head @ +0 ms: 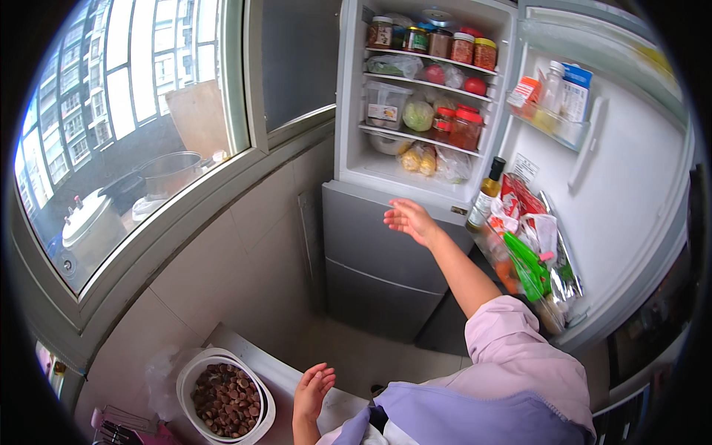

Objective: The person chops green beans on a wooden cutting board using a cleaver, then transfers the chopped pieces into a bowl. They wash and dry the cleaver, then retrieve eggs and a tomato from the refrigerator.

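Note:
My right hand (410,221) reaches out, palm turned to the left, fingers loosely spread and empty, in front of the grey lower drawer (384,222) of a refrigerator. My left hand (315,387) is raised low in the view, empty with fingers slightly curled, right of a white bucket (268,409) of brown nuts or chestnuts. The refrigerator's upper compartment stands open. Its shelves hold lidded jars (462,48), a green cabbage (418,115), a clear plastic container (384,105), red-lidded jars (466,129) and bagged yellow food (418,159).
The open refrigerator door (634,161) fills the right side, its racks holding an oil-like bottle (485,194), a green item (527,267) and packets. At left are a window frame (167,217) and a tiled wall. A pink rack (125,425) sits at bottom left.

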The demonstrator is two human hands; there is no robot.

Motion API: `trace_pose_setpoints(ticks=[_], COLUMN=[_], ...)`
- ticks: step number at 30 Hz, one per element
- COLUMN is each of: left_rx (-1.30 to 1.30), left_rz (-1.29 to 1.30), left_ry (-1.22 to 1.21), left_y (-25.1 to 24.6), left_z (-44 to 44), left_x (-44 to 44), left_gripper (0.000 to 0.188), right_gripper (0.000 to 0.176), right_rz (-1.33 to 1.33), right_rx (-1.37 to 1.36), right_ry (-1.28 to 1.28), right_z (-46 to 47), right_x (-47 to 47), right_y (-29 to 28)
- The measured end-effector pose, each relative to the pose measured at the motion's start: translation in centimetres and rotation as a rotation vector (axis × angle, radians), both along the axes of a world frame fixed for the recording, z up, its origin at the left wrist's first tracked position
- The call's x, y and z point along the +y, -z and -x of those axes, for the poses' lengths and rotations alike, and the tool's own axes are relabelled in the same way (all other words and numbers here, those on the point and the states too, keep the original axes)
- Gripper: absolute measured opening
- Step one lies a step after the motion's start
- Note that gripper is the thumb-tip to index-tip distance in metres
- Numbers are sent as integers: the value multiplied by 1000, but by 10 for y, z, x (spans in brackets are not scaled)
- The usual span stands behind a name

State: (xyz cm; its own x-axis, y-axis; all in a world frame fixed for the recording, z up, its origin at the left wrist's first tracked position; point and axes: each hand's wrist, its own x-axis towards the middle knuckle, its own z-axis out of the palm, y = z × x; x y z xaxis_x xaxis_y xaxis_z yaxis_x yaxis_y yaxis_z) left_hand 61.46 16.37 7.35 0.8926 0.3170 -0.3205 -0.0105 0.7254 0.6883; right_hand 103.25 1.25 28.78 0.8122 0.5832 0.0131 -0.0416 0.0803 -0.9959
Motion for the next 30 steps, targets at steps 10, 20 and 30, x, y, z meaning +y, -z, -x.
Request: trace_pose_setpoints(ticks=[10, 20, 30], left_rx=[121, 193, 185], left_rz=[-34, -37, -66], left_ry=[-310, -384, -359], left_y=[22, 2, -10], left_z=[-38, -75, -76], left_x=[7, -6, -3], left_gripper=[35, 35, 36], right_gripper=[52, 42, 50], right_rz=[92, -333, -232], right_rx=[-761, -259, -702], right_ry=[654, 420, 766], right_z=[-281, -324, -264], right_x=[129, 168, 185], right_y=[-122, -166, -141])
